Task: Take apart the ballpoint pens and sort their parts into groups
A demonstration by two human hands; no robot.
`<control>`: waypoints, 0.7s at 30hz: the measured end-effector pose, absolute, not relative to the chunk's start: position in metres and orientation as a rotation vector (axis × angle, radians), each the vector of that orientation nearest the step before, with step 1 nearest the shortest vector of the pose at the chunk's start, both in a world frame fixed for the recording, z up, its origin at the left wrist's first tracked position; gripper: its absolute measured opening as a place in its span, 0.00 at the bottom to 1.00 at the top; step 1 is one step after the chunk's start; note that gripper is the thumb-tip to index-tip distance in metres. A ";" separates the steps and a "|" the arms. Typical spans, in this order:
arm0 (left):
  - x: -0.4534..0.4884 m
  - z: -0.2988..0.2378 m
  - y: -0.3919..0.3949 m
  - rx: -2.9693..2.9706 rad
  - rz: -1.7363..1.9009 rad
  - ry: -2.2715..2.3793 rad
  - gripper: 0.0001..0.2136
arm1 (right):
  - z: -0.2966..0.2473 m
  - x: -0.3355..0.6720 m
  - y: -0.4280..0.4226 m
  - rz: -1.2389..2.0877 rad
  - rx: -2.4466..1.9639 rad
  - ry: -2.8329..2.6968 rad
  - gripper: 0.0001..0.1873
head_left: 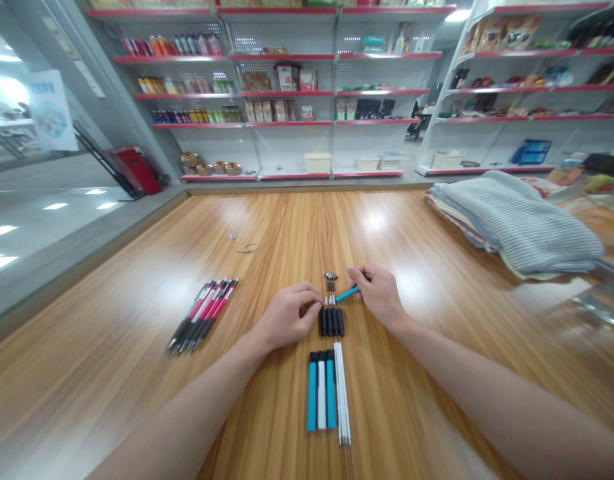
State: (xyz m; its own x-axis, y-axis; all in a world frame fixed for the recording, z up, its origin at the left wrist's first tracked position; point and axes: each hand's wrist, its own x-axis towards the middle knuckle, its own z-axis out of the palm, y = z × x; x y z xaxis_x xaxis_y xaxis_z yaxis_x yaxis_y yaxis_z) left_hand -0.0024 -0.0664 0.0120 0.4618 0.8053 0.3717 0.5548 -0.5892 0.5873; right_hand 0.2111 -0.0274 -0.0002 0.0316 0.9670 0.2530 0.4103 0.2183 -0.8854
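Note:
On a wooden table pen parts lie in rows before me. My right hand is closed on a blue pen barrel, tip pointing left. My left hand is curled, fingertips pinched beside a row of black grips; what it pinches is too small to make out. Small metal tips and springs lie just beyond the grips. Nearer me lie blue and white barrels and thin white refills.
Several assembled red and black pens lie to the left. A small ring and a wire loop sit farther back. Folded striped cloths are stacked at the right. Store shelves stand behind the table.

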 end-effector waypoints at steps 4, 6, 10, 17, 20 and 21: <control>-0.001 0.012 -0.066 2.309 0.912 1.103 0.11 | 0.000 0.211 -0.027 0.744 -1.346 -1.530 0.24; -0.001 0.013 -0.066 2.306 0.913 1.095 0.11 | 0.000 0.211 -0.027 0.748 -1.349 -1.527 0.24; -0.001 0.014 -0.067 2.301 0.917 1.099 0.11 | -0.001 0.211 -0.027 0.751 -1.349 -1.531 0.24; 0.000 0.015 -0.066 2.281 0.922 1.067 0.12 | -0.001 0.211 -0.027 0.749 -1.348 -1.535 0.24; 0.000 0.015 -0.066 2.277 0.911 1.063 0.12 | 0.000 0.211 -0.028 0.753 -1.343 -1.535 0.24; 0.000 0.015 -0.066 2.278 0.908 1.062 0.12 | 0.000 0.211 -0.028 0.752 -1.341 -1.532 0.24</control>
